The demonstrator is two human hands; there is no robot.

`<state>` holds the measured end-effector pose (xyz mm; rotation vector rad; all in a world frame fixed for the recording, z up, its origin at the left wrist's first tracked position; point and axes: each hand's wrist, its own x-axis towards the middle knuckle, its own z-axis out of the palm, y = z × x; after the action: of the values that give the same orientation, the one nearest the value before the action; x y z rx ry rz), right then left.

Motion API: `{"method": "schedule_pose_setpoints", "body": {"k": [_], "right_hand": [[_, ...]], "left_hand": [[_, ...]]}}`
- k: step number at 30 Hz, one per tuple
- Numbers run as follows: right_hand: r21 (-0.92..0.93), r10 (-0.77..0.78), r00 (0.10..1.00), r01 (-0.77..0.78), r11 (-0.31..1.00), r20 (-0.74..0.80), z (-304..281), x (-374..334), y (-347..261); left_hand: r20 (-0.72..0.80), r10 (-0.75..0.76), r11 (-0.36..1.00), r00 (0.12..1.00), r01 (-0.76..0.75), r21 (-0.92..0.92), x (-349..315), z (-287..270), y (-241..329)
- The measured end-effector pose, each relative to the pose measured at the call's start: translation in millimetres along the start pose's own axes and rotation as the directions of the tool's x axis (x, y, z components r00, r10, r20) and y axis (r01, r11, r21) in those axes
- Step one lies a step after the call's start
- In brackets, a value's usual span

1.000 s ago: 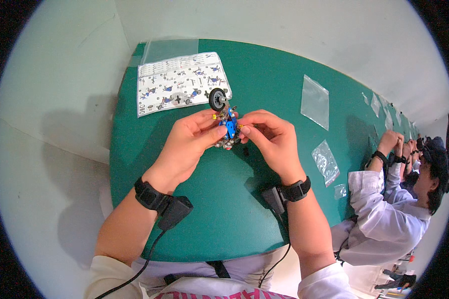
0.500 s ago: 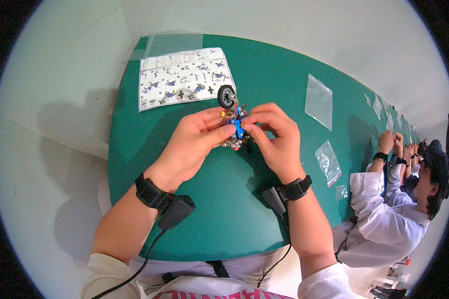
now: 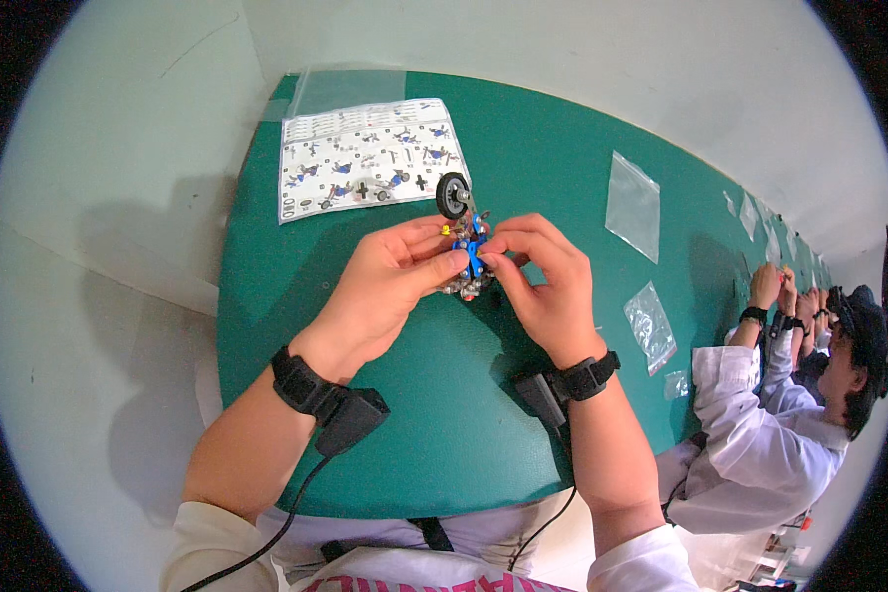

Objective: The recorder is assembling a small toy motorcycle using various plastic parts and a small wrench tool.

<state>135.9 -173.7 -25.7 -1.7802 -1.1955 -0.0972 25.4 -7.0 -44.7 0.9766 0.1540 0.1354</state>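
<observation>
Between my hands, above the table, is a small model motorcycle (image 3: 475, 264) of blue plates and silver metal parts. Its black wheel (image 3: 452, 196) with a grey hub points away from me, and a small yellow piece shows on its left side. My left hand (image 3: 377, 279) is closed round the model's left side, the thumb pressed on the blue part. From the right, my right hand (image 3: 545, 279) pinches at the blue part with thumb and forefinger. Whether a tiny piece sits between those fingertips is hidden. The model's underside is out of sight.
A printed instruction sheet (image 3: 365, 163) lies at the far left of the green table (image 3: 405, 424), beside a clear plastic bag (image 3: 350, 93). More clear bags (image 3: 633, 207) (image 3: 650, 328) are on the right. Further right sits a person in a white sleeve (image 3: 750, 405), hands raised.
The view has shifted slightly, so the table and sheet appear a little lower and further right. Both hands keep hold of the model, with hardly any movement of the fingers.
</observation>
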Motion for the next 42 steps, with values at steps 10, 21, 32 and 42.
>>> {"method": "schedule_pose_setpoints", "body": {"k": [10, 21, 32, 42], "right_hand": [[-0.047, -0.057, 0.998, 0.059, 0.997, 0.034, 0, 1, -1], [-0.048, -0.050, 0.999, 0.050, 0.998, 0.009, -1, 2, -2], [-0.167, -0.194, 0.981, 0.193, 0.967, 0.010, 2, 4, -4], [0.761, 0.325, 0.945, -0.229, 0.607, 0.025, -1, -7, 1]], "left_hand": [[0.007, 0.024, 0.998, 1.000, -0.024, 0.050, 0, -2, -4], [-0.036, 0.032, 0.996, 0.999, -0.029, 0.085, 0, 1, -3], [-0.035, 0.052, 0.995, 0.998, -0.048, 0.090, 1, 0, -3], [-0.057, -0.039, 0.958, 0.998, 0.054, 0.281, -2, -2, 5]]}}
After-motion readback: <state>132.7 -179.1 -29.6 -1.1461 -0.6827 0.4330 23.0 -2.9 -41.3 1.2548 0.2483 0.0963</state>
